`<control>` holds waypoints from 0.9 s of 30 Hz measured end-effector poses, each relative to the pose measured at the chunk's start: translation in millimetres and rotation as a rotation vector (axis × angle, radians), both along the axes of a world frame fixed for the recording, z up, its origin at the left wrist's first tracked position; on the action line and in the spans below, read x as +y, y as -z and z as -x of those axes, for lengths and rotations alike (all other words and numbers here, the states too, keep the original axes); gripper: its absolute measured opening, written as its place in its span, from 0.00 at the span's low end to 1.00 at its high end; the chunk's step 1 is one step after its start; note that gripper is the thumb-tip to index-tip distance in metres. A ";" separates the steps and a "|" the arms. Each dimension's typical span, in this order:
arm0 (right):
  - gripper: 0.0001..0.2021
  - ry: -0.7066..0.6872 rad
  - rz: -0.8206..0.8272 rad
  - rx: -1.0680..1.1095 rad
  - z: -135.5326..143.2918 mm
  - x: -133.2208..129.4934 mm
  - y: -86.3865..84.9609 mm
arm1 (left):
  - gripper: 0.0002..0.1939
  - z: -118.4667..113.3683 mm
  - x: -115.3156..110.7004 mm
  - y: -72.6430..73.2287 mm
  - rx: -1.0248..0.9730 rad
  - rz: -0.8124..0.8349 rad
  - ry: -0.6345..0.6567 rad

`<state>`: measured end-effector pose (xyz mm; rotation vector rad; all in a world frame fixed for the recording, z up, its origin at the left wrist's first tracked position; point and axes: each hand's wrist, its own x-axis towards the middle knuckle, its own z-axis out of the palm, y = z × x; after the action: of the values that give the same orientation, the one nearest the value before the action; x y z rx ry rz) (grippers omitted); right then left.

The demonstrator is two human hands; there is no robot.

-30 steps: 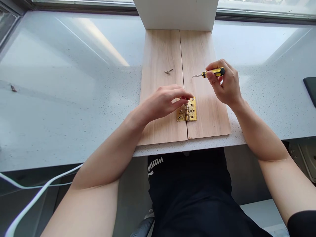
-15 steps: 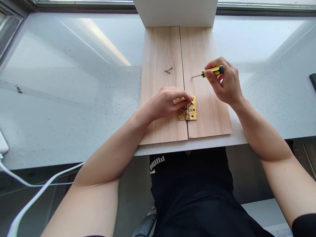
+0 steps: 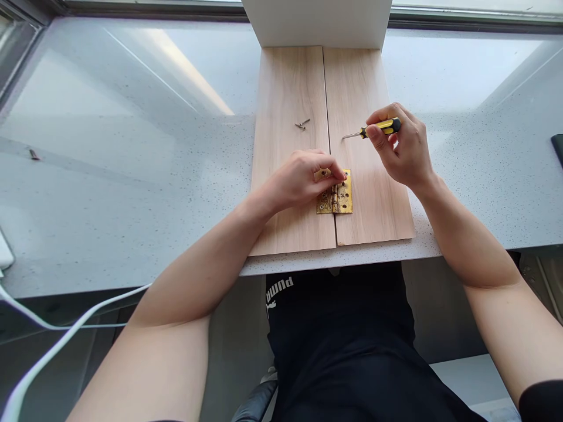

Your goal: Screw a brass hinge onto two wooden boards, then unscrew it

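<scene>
A brass-coloured hinge (image 3: 347,202) lies across the seam between a left wooden board (image 3: 290,82) and a right wooden board (image 3: 378,199). Over its upper part is my left hand (image 3: 310,176), thumb and forefinger pinched together at the right leaf. Whatever sits between those fingertips is too small to make out. Screw heads show in the left leaf, while holes are visible in the right one. My right hand (image 3: 402,143) grips a yellow and black screwdriver (image 3: 387,126), its tip pointing left above the right board, apart from the hinge.
Several loose screws (image 3: 302,124) lie on the left board. A white panel (image 3: 321,23) stands at the boards' far end. Another small screw-like piece (image 3: 34,155) rests on the speckled countertop (image 3: 176,193). A white cable (image 3: 79,322) hangs at the lower left.
The view has shifted very slightly. Both hands keep nearly the same pose, the left pinched at the hinge and the right holding the screwdriver.
</scene>
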<state>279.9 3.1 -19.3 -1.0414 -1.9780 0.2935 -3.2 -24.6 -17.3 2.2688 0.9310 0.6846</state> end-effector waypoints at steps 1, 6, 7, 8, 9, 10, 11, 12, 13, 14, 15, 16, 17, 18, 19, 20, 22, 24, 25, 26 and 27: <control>0.33 -0.005 -0.003 0.003 -0.1 0.1 0.3 | 0.08 -0.6 0.6 -0.1 -0.001 0.011 0.000; 0.30 -0.040 -0.036 0.017 -0.8 1.2 1.6 | 0.08 -1.7 3.3 2.0 0.003 0.001 0.002; 0.29 -0.050 -0.048 0.020 -1.3 1.5 1.7 | 0.07 -2.0 3.5 2.6 0.002 -0.008 0.007; 0.28 -0.055 -0.057 0.021 -1.8 1.7 1.8 | 0.07 -2.5 3.7 3.1 -0.001 -0.014 0.016; 0.28 -0.053 -0.058 0.022 -2.5 1.7 1.5 | 0.06 -3.1 3.7 3.3 -0.003 -0.018 0.027; 0.28 -0.044 -0.055 0.024 -3.3 1.7 1.0 | 0.05 -3.9 3.8 3.3 -0.004 -0.021 0.037; 0.28 -0.027 -0.048 0.031 -4.1 1.5 0.1 | 0.05 -4.7 3.8 3.0 0.000 -0.022 0.043; 0.28 -0.007 -0.036 0.045 -5.0 1.3 -1.2 | 0.05 -5.6 3.9 2.4 0.008 -0.021 0.043; 0.28 0.014 -0.025 0.070 -5.9 1.2 -2.7 | 0.05 -6.4 3.8 1.5 0.018 -0.020 0.040; 0.27 0.029 -0.022 0.109 -6.9 1.2 -4.2 | 0.05 -7.1 3.8 0.6 0.029 -0.015 0.035; 0.26 0.038 -0.025 0.155 -8.0 1.6 -5.8 | 0.04 -7.8 3.6 -0.4 0.033 -0.003 0.027; 0.26 0.043 -0.032 0.202 -9.1 2.3 -7.1 | 0.02 -8.4 3.3 -1.3 0.030 0.019 0.019; 0.26 0.046 -0.039 0.241 -10.2 3.4 -8.1 | 0.01 -8.9 2.9 -2.0 0.020 0.051 0.012; 0.26 0.051 -0.048 0.273 -11.4 4.8 -8.7 | 0.03 -9.4 2.5 -2.5 0.005 0.088 0.006; 0.26 0.062 -0.057 0.296 -12.4 6.2 -9.1 | 0.05 -9.8 2.0 -2.8 -0.011 0.128 0.002; 0.26 0.079 -0.065 0.315 -13.2 7.5 -9.4 | 0.08 -10.2 1.5 -2.9 -0.024 0.164 -0.001; 0.27 0.112 -0.087 0.352 -13.3 8.8 -10.5 | 0.10 -11.2 0.8 -2.8 -0.042 0.210 0.001; 0.28 0.117 -0.124 0.384 -11.1 7.2 -14.0 | 0.10 -12.5 0.6 -2.5 -0.063 0.223 0.002; 0.28 0.105 -0.149 0.399 -9.4 5.3 -16.7 | 0.10 -13.3 0.6 -2.4 -0.075 0.221 0.001; 0.27 0.080 -0.185 0.423 -7.4 2.7 -19.9 | 0.10 -14.1 0.8 -2.4 -0.085 0.215 0.001; 0.25 0.043 -0.224 0.457 -5.6 -0.2 -23.1 | 0.11 -14.9 1.0 -2.5 -0.091 0.205 0.000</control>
<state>285.5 2.9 3.8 -0.7893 -1.5351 0.2534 11.7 -23.6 -14.8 2.0410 0.9147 0.6548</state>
